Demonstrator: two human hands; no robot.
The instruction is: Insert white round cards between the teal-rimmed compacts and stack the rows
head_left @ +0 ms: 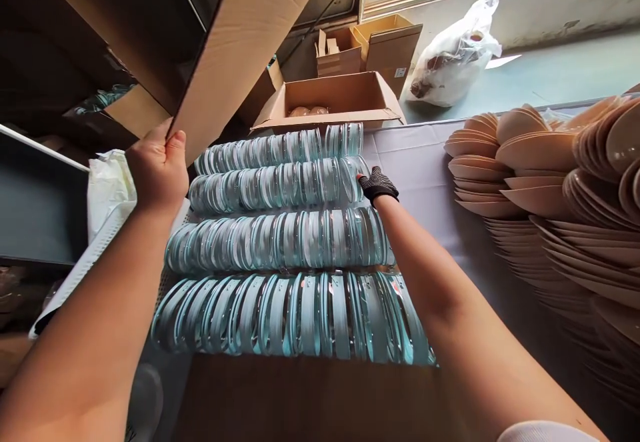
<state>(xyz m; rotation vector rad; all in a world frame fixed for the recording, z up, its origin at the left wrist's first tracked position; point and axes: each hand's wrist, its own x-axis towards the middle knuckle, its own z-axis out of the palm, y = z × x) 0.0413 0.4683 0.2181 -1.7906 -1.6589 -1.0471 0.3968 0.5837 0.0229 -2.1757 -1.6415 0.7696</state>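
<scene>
My left hand [159, 165] is closed around the lower edge of a large cardboard panel [245, 49] that stands tilted at the upper left. My right hand [379, 185], in a black fingerless glove, grips the right end of the second row from the back. That row [270, 185] is made of clear, rounded pieces with teal edges, packed on edge. Its end piece [354, 179] is at my thumb; my other fingertips are partly hidden. Similar rows lie behind and in front, including the front row [295, 315] nearest me.
Beige shell-shaped pieces [540, 155] are stacked high at the right. An open cardboard box [340, 95] stands behind the rows, with more cartons [390, 42] beyond. A tied plastic bag [453, 62] sits near the window. A brown surface [310, 399] borders the front row.
</scene>
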